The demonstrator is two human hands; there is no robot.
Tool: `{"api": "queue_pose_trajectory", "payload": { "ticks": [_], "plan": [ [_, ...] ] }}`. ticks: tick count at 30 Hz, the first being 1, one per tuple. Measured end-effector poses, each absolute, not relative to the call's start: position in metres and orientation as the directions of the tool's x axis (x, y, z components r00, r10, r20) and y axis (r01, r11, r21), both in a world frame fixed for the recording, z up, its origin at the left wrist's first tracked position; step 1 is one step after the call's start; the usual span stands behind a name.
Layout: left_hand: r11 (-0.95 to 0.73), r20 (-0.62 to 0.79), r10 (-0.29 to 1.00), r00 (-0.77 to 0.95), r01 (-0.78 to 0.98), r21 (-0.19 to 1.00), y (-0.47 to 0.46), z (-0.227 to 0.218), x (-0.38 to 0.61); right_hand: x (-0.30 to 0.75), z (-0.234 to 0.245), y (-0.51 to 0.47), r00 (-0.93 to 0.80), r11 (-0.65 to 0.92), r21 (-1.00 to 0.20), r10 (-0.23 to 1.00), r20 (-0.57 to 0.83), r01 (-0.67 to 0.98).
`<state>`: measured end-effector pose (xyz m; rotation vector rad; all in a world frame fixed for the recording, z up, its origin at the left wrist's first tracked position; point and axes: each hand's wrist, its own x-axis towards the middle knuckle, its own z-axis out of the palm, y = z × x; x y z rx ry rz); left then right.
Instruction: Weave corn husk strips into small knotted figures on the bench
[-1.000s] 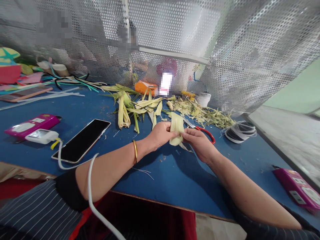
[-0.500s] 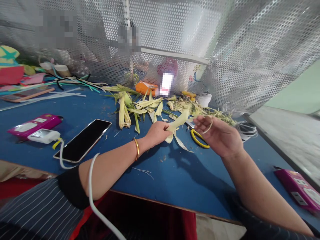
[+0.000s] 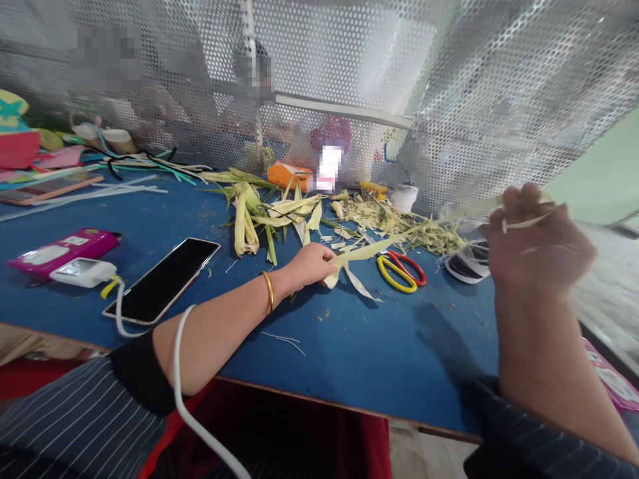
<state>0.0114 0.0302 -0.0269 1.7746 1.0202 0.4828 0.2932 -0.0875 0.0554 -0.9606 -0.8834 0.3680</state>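
My left hand (image 3: 308, 263) rests on the blue table (image 3: 200, 213), closed on the near end of a pale corn husk piece (image 3: 333, 274). A thin husk strip (image 3: 399, 237) stretches from there up and to the right. My right hand (image 3: 536, 243) is raised above the table's right side, fingers closed around the strip's far end. Red and yellow handled scissors (image 3: 402, 269) lie on the table below the strip.
Corn husk leaves (image 3: 272, 213) and a heap of husk scraps (image 3: 399, 223) lie at the back. A phone (image 3: 162, 279), a pink power bank (image 3: 64, 247) with a white charger (image 3: 82, 271), a coil of cord (image 3: 466, 263), an orange box (image 3: 287, 174). Perforated metal screen (image 3: 449, 100) behind.
My right hand has pulled away up and to the right, tearing a long thin strip off the husk piece. My left hand stayed on the table holding the husk.
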Motion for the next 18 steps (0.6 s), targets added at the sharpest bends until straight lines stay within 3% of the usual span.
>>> {"api": "queue_pose_trajectory", "payload": {
  "ticks": [5, 8, 11, 13, 16, 18],
  "plan": [
    [-0.052, -0.174, 0.828, 0.532, 0.383, 0.922, 0.032, -0.028, 0.012, 0.304, 0.055, -0.085, 0.730, 0.687, -0.675, 0.311, 0.608, 0.270],
    [-0.012, -0.161, 0.837, 0.523, 0.312, 0.950, 0.030, -0.025, 0.013, 0.292, 0.047, -0.077, 0.752, 0.541, -0.743, 0.274, 0.599, 0.394],
    [0.073, -0.164, 0.835, 0.525, 0.191, 0.979, 0.026, -0.020, 0.015, 0.270, 0.029, -0.069, 0.630, 0.263, -0.872, 0.608, 0.483, 0.414],
    [0.175, -0.204, 0.817, 0.539, 0.105, 0.979, 0.023, -0.016, 0.017, 0.255, 0.014, -0.064, 0.432, 0.012, -0.869, 0.864, 0.258, 0.495],
    [0.317, -0.264, 0.776, 0.572, 0.008, 0.948, 0.020, -0.012, 0.019, 0.236, -0.004, -0.057, 0.214, -0.123, -0.706, 0.976, 0.041, 0.697],
    [0.373, -0.286, 0.760, 0.583, -0.030, 0.927, 0.018, -0.010, 0.020, 0.228, -0.010, -0.056, 0.141, -0.098, -0.580, 0.990, 0.028, 0.809]
  ]
}}
